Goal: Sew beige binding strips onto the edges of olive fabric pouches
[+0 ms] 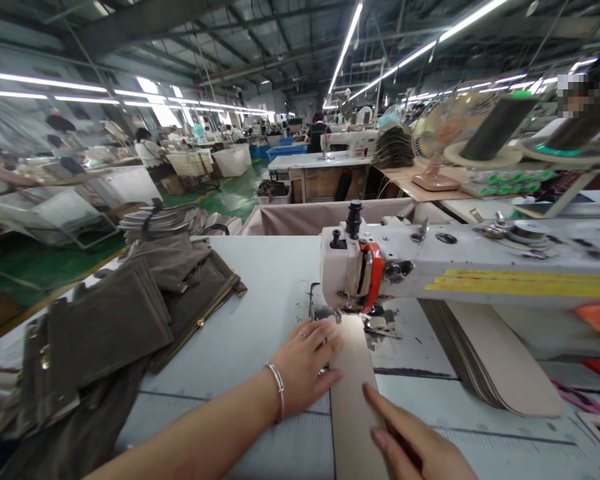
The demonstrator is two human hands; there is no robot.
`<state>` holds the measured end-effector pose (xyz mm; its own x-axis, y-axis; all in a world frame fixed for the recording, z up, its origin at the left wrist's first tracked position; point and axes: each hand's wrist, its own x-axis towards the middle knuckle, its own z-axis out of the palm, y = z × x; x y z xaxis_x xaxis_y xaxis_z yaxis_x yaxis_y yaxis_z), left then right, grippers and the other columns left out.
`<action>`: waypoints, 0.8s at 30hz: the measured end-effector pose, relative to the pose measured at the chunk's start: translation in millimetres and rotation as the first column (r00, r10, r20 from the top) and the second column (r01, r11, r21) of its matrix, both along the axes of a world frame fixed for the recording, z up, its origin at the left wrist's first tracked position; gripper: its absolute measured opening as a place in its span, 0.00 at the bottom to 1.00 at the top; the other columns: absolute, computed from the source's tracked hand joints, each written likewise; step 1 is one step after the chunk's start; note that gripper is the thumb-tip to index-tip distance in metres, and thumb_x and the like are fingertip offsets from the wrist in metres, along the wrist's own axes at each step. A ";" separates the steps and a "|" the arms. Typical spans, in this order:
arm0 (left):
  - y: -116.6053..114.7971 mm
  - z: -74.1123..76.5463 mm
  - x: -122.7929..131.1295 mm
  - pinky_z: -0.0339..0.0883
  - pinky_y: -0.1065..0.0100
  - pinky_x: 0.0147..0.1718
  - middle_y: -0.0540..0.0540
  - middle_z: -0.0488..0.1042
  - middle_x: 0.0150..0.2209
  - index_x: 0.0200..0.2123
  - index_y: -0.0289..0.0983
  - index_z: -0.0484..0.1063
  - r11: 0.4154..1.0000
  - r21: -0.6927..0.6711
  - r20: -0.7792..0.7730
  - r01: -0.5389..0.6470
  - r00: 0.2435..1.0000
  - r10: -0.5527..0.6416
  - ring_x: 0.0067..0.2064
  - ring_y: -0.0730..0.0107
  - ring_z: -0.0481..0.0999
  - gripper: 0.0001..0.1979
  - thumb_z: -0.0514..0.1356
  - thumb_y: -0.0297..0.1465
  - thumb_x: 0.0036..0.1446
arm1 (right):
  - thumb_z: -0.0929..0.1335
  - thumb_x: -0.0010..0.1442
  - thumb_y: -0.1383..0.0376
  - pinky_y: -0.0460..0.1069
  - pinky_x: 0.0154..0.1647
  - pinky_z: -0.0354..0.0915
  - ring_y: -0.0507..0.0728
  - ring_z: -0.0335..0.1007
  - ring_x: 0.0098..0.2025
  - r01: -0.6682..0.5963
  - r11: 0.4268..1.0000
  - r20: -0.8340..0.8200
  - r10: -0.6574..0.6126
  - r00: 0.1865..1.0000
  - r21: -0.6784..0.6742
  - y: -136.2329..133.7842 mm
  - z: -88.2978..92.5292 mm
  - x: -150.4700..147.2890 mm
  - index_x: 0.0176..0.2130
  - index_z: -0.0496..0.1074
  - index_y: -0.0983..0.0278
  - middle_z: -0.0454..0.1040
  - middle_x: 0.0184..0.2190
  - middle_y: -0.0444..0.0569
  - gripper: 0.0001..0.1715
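A long beige fabric strip (354, 380) runs from the front of the table up under the presser foot of a white sewing machine (337, 267). My left hand (310, 363), with a bracelet on its wrist, lies with fingers outstretched along the strip's left edge, close to the needle area. Nearer to me, my right hand (410, 433) touches the strip's right side with its fingertips; the thumb sits on top of the strip. Whether any of the strip is pinched between these fingers does not show clearly.
Dark brown fabric pieces with zippers (110, 327) are heaped at the left. Rounded panels (495, 360) lie stacked under the machine arm at the right. Behind stand a beige fan (447, 137) and a thread cone (500, 127). Several people work farther back.
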<state>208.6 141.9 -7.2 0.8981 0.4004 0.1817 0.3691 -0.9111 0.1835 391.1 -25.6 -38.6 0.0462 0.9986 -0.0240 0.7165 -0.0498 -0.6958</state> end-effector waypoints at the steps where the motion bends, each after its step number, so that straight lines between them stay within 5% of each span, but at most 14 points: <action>1: 0.0 1.3 -0.8 0.50 0.45 0.62 0.38 0.57 0.62 0.61 0.38 0.58 1.000 -0.007 -0.007 -0.005 1.000 0.005 0.64 0.50 0.56 0.28 0.56 0.43 0.61 | 0.59 0.64 0.58 0.51 0.56 0.62 0.58 0.65 0.56 0.000 0.999 -0.031 -0.001 1.000 -0.032 3.6 2.5 -1.1 0.61 0.61 0.61 0.66 0.57 0.48 0.27; 7: -2.7 4.4 -1.8 0.47 0.41 0.62 0.37 0.55 0.63 0.61 0.41 0.59 0.998 -0.040 -0.015 -0.048 0.999 0.047 0.65 0.48 0.53 0.30 0.56 0.47 0.59 | 0.61 0.62 0.57 0.51 0.50 0.68 0.59 0.70 0.52 0.027 0.989 -0.157 -0.049 0.986 -0.144 15.8 10.5 -0.9 0.60 0.62 0.57 0.73 0.51 0.47 0.28; 15: 0.0 4.8 1.3 0.46 0.42 0.63 0.38 0.55 0.64 0.62 0.42 0.58 0.995 -0.068 -0.006 -0.068 0.998 0.068 0.65 0.48 0.52 0.30 0.56 0.47 0.60 | 0.63 0.61 0.57 0.48 0.37 0.72 0.57 0.76 0.37 0.050 0.991 -0.212 -0.075 0.974 -0.124 18.7 14.1 1.9 0.59 0.64 0.55 0.79 0.38 0.46 0.27; 24: -0.7 1.7 1.3 0.45 0.43 0.63 0.39 0.53 0.64 0.62 0.43 0.58 0.995 -0.070 0.005 -0.074 0.997 0.074 0.66 0.49 0.51 0.30 0.53 0.49 0.61 | 0.65 0.59 0.56 0.46 0.34 0.72 0.57 0.76 0.36 0.092 0.993 -0.157 -0.103 0.982 -0.075 22.0 18.5 4.0 0.56 0.68 0.54 0.79 0.34 0.44 0.26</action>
